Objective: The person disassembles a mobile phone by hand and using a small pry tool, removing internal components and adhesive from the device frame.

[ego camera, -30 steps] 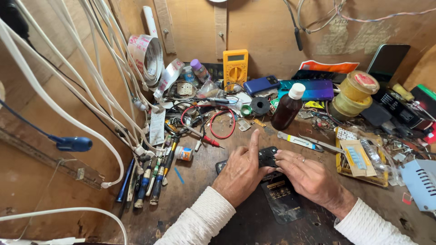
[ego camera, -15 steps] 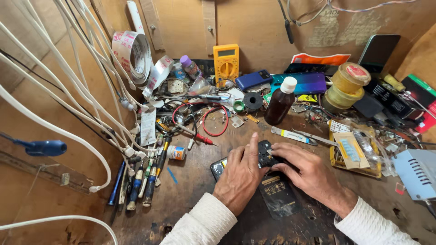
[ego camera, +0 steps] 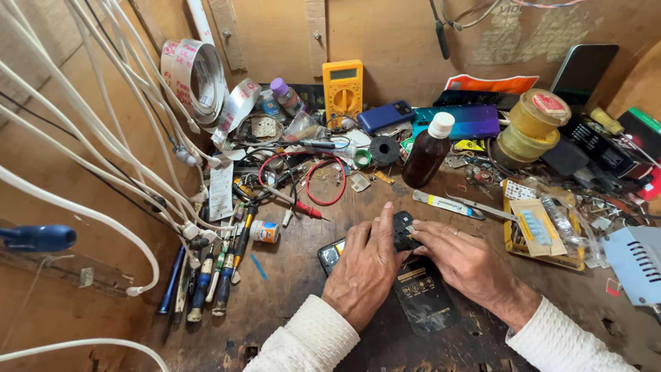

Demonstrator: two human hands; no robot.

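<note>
The left hand [ego camera: 365, 272] and the right hand [ego camera: 468, 265] meet on a small black part [ego camera: 401, 231] near the front middle of the bench [ego camera: 289, 303]. The left thumb runs up along the part's left side, its tip past the part's far end, and the other left fingers lie curled over a phone [ego camera: 332, 255] whose corner shows just left of that hand. The right fingertips press in from the right, close together, on the part's right edge. So the part is pinched between the two hands, with its long axis pointing away from the person, and neither hand is clearly nearer; both touch it.

Under the hands lies a dark flat sheet [ego camera: 423, 300], running back toward the person between the wrists.

Farther out, a red probe [ego camera: 306, 209] lies just beyond the left hand, and a small white tube [ego camera: 264, 231] sits to its left. A row of screwdrivers [ego camera: 206, 275] lies along the left edge under white cables [ego camera: 103, 172]. Past the right hand lie a pry tool [ego camera: 447, 204] and tweezers [ego camera: 492, 210], then a brown bottle [ego camera: 427, 151]. A yellow meter [ego camera: 342, 89] leans at the back wall.
</note>
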